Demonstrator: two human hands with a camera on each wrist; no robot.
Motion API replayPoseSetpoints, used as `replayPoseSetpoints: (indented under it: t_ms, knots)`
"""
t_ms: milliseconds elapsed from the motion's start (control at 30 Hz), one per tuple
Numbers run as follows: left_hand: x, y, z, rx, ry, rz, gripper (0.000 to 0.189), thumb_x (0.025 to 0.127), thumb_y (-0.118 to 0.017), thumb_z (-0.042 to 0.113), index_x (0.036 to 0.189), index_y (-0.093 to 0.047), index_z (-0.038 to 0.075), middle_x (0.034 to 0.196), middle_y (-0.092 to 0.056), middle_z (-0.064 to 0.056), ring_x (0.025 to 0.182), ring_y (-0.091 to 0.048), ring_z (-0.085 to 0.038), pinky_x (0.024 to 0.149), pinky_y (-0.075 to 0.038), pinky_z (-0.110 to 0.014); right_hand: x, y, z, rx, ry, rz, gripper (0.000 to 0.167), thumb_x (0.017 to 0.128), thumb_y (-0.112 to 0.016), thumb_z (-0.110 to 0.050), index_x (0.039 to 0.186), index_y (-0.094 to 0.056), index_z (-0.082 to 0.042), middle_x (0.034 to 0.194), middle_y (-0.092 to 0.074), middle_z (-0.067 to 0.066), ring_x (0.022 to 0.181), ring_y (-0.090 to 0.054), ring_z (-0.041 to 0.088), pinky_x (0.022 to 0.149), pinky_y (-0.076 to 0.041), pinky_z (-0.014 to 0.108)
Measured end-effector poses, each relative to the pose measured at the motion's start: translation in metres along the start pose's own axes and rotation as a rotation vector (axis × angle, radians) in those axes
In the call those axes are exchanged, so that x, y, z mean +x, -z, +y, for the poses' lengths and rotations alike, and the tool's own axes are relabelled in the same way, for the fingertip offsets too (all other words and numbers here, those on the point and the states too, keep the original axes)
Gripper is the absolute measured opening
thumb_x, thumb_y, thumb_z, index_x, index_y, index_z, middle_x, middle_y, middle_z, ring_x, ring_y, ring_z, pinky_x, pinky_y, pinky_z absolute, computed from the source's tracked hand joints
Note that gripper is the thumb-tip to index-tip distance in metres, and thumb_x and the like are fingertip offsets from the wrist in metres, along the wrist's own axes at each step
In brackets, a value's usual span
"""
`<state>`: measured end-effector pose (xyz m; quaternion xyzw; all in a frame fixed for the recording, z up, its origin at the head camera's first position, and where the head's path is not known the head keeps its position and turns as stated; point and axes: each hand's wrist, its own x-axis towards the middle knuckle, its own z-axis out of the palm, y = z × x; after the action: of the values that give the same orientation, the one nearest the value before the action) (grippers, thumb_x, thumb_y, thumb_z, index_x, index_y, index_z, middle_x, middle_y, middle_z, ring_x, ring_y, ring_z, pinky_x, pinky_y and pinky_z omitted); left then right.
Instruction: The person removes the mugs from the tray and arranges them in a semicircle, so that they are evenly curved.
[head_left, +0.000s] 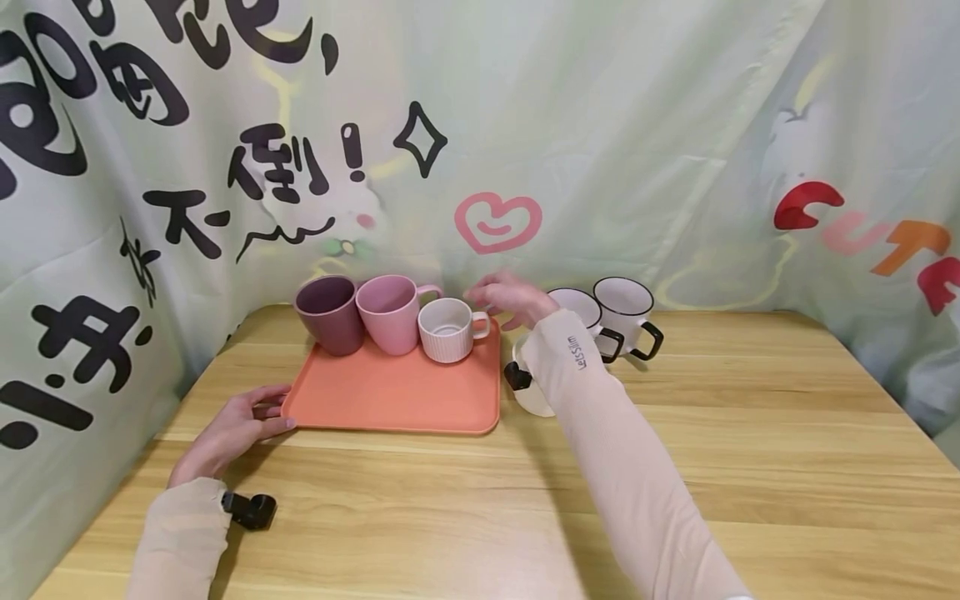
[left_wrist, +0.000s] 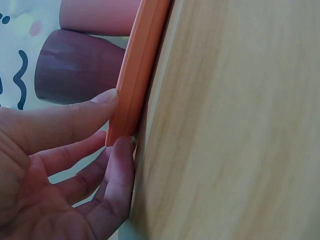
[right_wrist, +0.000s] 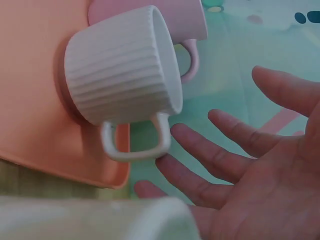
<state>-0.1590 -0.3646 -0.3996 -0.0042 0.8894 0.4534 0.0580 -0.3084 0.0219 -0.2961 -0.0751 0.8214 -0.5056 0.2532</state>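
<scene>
Our left hand (head_left: pixel 232 429) pinches the near-left corner of the orange tray (head_left: pixel 397 410), while our right hand (head_left: pixel 513 298) is spread, fingers apart, clamped on nothing beside the small white ribbed cup (head_left: pixel 446 337) — whether a fingertip touches its handle we cannot tell. That cup stands upright near the tray's right edge, handle pointing right; just beside it stands the pink mug (head_left: pixel 387 321), with the purple mug (head_left: pixel 336 321) at the row's left end. We judge this to be setting cups in line, so we would draw the right hand clear of the handle before lifting and hold the tray firm. Outside it, the cream cup (head_left: pixel 532 402) sits under our right sleeve (head_left: pixel 577 392) — best give it room — and two white mugs (head_left: pixel 624 327) stand beyond on the table (head_left: pixel 375 517).
</scene>
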Motion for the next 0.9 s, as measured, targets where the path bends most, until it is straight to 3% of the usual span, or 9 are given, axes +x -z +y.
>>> replayPoseSetpoints:
  t_ms: [300,533,667,800,900]
  knots:
    - [0.001,-0.001,0.001,0.004,0.001,0.004,0.066,0.094,-0.070,0.004,0.145,-0.036,-0.019,0.137,-0.049,-0.039,0.117,-0.056,-0.043,0.078,-0.049,-0.017,0.008,-0.011,0.011,-0.066,-0.047,0.012,0.046,0.101,-0.057,-0.017,0.142,-0.047,0.000,0.131,-0.052,0.019,0.119,-0.054,0.040,0.102,-0.044,0.056]
    - [0.001,0.000,0.001,0.000,0.007,-0.003,0.066,0.094,-0.070,0.004,0.145,-0.035,-0.019,0.137,-0.049,-0.039,0.116,-0.056,-0.042,0.077,-0.050,-0.018,0.010,-0.015,0.013,-0.117,-0.021,0.005,0.041,0.095,-0.058,-0.004,0.135,-0.051,0.005,0.092,-0.054,0.013,0.081,-0.061,0.028,0.089,-0.054,0.048]
    - [0.000,0.000,0.001,-0.006,0.003,-0.003,0.065,0.095,-0.070,0.003,0.145,-0.035,-0.019,0.137,-0.048,-0.039,0.116,-0.056,-0.041,0.077,-0.050,-0.018,0.014,-0.019,0.016,-0.145,0.004,-0.025,0.040,0.092,-0.059,0.002,0.131,-0.055,0.008,0.079,-0.054,0.009,0.063,-0.060,0.021,0.071,-0.058,0.038]
    - [-0.001,-0.001,0.000,-0.015,0.007,-0.014,0.066,0.095,-0.070,0.003,0.146,-0.034,-0.019,0.138,-0.048,-0.039,0.117,-0.056,-0.042,0.077,-0.050,-0.019,0.017,-0.021,0.020,-0.146,0.041,-0.022,0.042,0.088,-0.057,0.008,0.130,-0.054,0.011,0.073,-0.052,0.009,0.053,-0.053,0.017,0.053,-0.052,0.028]
    - [0.000,0.000,0.000,-0.012,0.008,-0.014,0.066,0.095,-0.070,0.004,0.146,-0.034,-0.018,0.138,-0.048,-0.039,0.118,-0.056,-0.043,0.078,-0.050,-0.019,0.015,-0.021,0.020,-0.121,0.089,0.017,0.047,0.085,-0.056,0.010,0.132,-0.051,0.011,0.083,-0.052,0.011,0.055,-0.051,0.018,0.051,-0.047,0.026]
